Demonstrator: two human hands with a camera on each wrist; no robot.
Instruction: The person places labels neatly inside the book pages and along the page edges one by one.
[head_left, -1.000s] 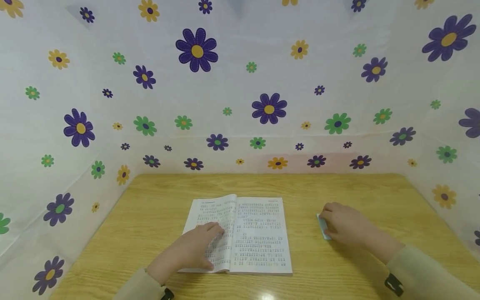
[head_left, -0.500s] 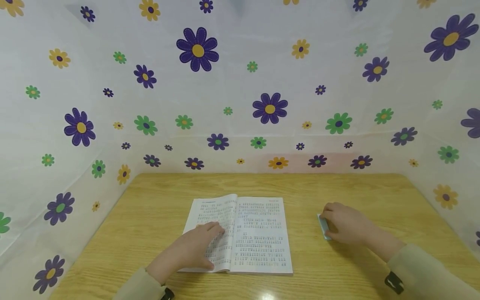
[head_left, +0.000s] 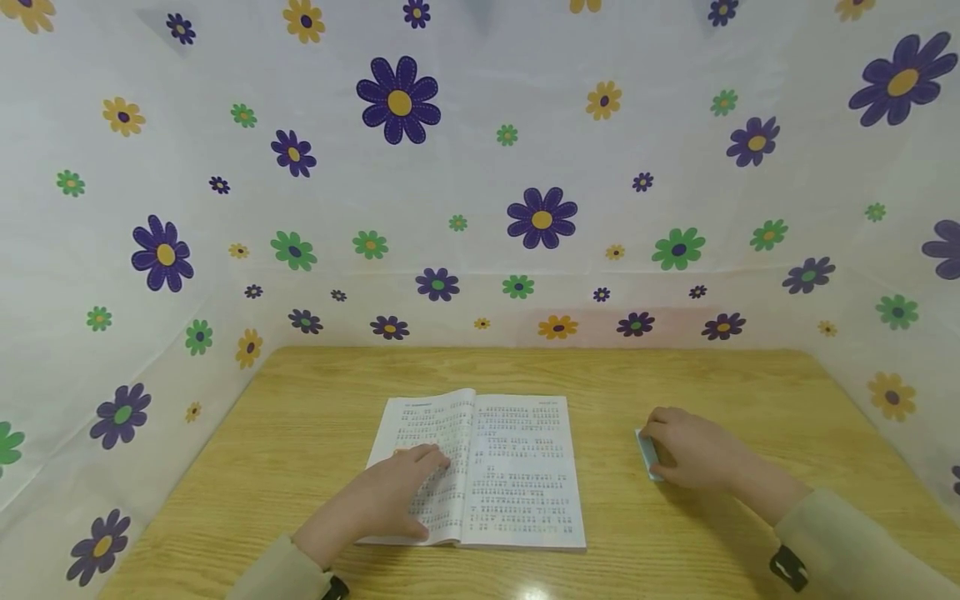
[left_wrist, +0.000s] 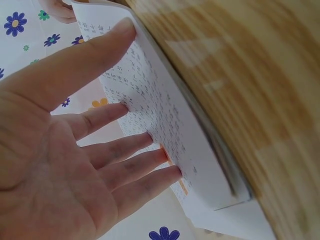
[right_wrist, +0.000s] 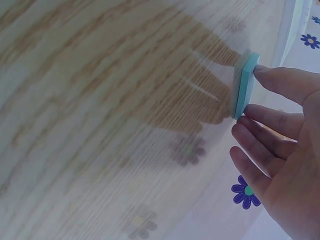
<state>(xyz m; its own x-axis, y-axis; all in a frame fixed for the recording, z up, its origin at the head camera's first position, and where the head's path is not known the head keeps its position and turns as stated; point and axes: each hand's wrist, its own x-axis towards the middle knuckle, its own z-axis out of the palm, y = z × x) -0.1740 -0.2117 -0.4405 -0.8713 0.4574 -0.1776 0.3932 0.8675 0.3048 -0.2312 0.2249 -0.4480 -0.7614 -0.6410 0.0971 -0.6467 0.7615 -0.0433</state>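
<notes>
Pale-blue block (right_wrist: 246, 86) at right on the wooden table (head_left: 337, 383), low against the surface; open book (head_left: 525, 483) to its left, near the middle, with bare wood between. Step in hand, as judged: steadying the book at left while holding the block at right. Best done with light, spread pressure on the left page (head_left: 435, 417), enough to curb any lift of the curved leaf towards the spine, too little to crease it. Hold the block squarely by its ends; avoid twisting it or scraping its edge along the wood.

Left hand (head_left: 386, 496): open, fingers extended and spread, tips touching the left page, thumb towards the near edge; gripping nothing. Right hand (head_left: 693, 450): closed in a pinch on the block, thumb at the near end, index finger at the far end, remaining fingers bent alongside. Not possible to tell from these views: any contact of the middle finger with the block. Floral cloth (head_left: 465, 167) on the far side, continuing along left and right.
</notes>
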